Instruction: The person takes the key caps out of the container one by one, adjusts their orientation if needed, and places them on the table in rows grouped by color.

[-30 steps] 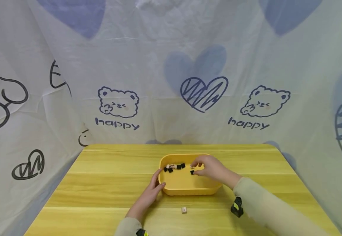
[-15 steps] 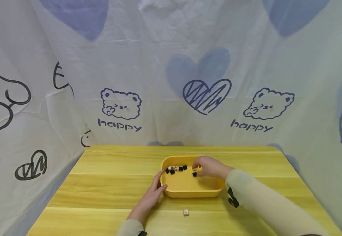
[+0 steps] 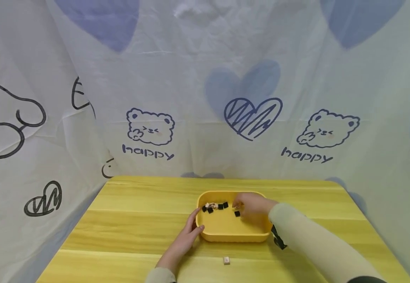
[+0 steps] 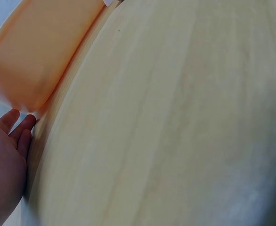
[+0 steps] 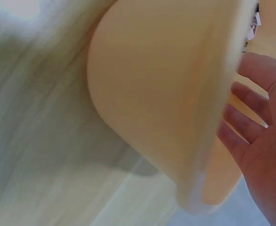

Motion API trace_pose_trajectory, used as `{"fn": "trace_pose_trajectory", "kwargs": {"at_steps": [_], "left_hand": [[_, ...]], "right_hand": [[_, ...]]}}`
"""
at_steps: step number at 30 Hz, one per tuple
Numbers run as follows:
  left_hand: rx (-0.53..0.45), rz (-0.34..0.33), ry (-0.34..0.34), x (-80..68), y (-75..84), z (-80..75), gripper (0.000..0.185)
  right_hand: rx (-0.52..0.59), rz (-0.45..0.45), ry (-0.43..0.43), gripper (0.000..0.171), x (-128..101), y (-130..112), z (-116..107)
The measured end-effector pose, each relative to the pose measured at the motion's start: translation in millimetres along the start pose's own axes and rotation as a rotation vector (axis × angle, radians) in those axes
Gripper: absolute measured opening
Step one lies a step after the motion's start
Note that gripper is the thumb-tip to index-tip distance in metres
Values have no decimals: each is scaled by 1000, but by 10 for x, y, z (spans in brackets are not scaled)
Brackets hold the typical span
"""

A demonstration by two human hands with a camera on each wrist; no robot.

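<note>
A yellow plastic tray (image 3: 235,238) stands on the table. My left hand (image 3: 185,239) touches its outer left wall with extended fingers, the thumb at the near-left corner; fingertips (image 4: 28,120) meet the wall in the left wrist view. Inside the tray, my right hand (image 3: 254,205) reaches down with its fingertips at a small pale block (image 3: 236,207); whether it pinches this block is hidden. A small black block (image 3: 237,214) lies just beside. In the right wrist view the right hand (image 5: 263,113) has loosely bent fingers; its thumb is out of sight.
Several small black and pale blocks (image 3: 220,206) lie in a row along the tray's far left part. Nearer the person, one pale block (image 3: 226,260) with a mark lies on the wooden table (image 3: 130,220). A patterned cloth (image 3: 198,149) hangs behind the table.
The whole head view has shifted right and down. My right wrist has swung slightly while its fingertips stay at the pale block. My left hand keeps its place on the tray.
</note>
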State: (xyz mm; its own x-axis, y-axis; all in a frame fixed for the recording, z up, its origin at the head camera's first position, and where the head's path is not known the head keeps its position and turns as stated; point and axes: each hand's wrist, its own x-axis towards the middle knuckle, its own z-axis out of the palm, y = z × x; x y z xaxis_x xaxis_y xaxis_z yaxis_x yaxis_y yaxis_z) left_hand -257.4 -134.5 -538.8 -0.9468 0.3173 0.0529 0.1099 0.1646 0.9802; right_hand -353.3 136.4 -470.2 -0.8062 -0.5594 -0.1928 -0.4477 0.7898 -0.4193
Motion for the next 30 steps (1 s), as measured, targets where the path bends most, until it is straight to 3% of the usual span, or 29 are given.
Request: {"fn": "trace_pose_trajectory", "kwargs": {"at_steps": [6, 10, 17, 24, 30], "left_hand": [[4, -18, 6, 4, -10, 34, 62], [-4, -12, 7, 3, -14, 55, 62], [-2, -17, 0, 6, -39, 73, 63], [-21, -19, 1, 2, 0, 47, 61], [-21, -31, -6, 16, 27, 33, 62]], "right_hand": [[41, 6, -4, 35, -94, 51, 41], [3, -33, -2, 26, -109, 101, 48], [-51, -51, 3, 28, -173, 158, 69], [25, -20, 35, 33, -246, 182, -7], [45, -66, 81, 26, -278, 171, -93]]}}
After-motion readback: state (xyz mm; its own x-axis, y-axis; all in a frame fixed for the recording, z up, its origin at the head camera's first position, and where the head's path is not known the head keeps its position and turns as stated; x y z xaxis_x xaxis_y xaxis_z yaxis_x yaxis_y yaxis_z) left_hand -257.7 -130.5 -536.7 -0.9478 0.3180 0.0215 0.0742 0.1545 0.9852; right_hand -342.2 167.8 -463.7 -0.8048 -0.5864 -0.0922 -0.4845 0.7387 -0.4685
